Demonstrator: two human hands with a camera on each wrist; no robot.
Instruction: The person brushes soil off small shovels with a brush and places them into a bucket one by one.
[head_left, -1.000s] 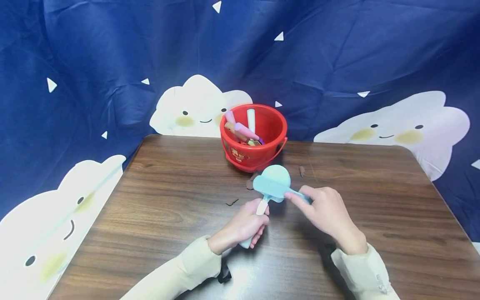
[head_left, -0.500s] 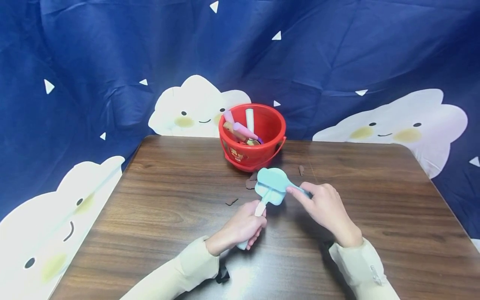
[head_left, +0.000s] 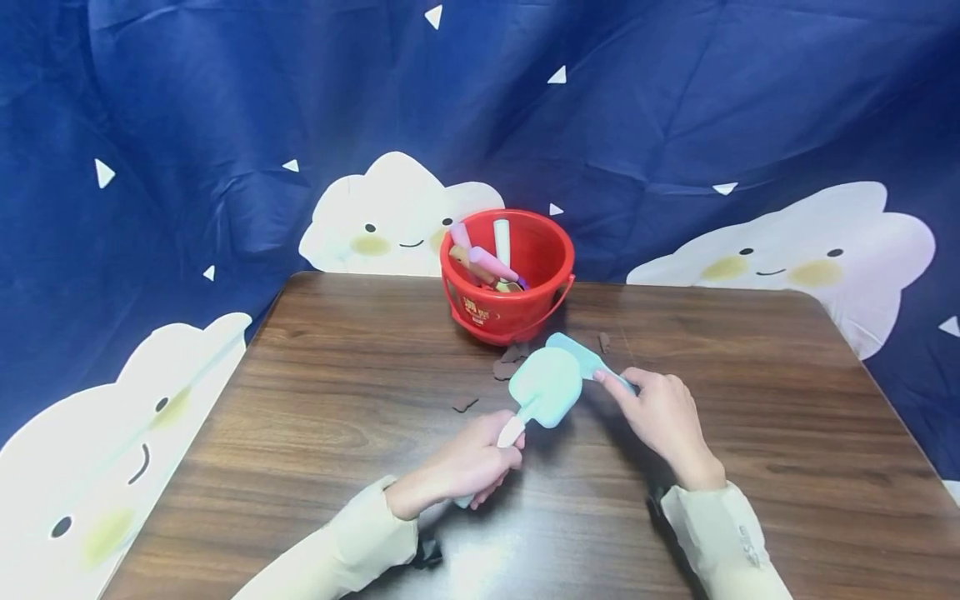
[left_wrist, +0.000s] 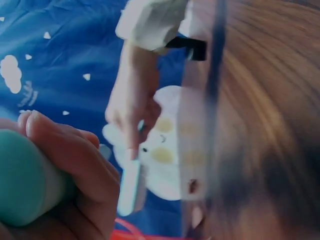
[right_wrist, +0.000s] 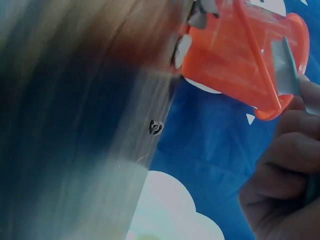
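My left hand [head_left: 472, 458] grips the handle of a light blue toy shovel [head_left: 546, 385], its broad blade held in the middle of the table. In the left wrist view the round handle end [left_wrist: 20, 177] fills the curled fingers. With my right hand [head_left: 667, 417] I hold a light blue tool with a flat, spatula-like blade [head_left: 576, 350]; the blade lies just behind and right of the shovel, partly hidden by it. Cannot tell whether the two touch. Thin brown pieces [head_left: 508, 365] lie left of the shovel; another brown piece [head_left: 604, 342] lies right of the flat blade.
A red bucket [head_left: 510, 315] stands at the table's back edge, holding several toy tools with pink, white and brown handles. A curled brown scrap [head_left: 465, 406] lies on the wooden table [head_left: 337, 367] left of centre. Behind hangs a blue cloth [head_left: 637, 108] with clouds.
The flat blade has left its place over the shovel and is now behind it on the right. My left hand has drawn back toward the lower left, its shovel slightly nearer me.
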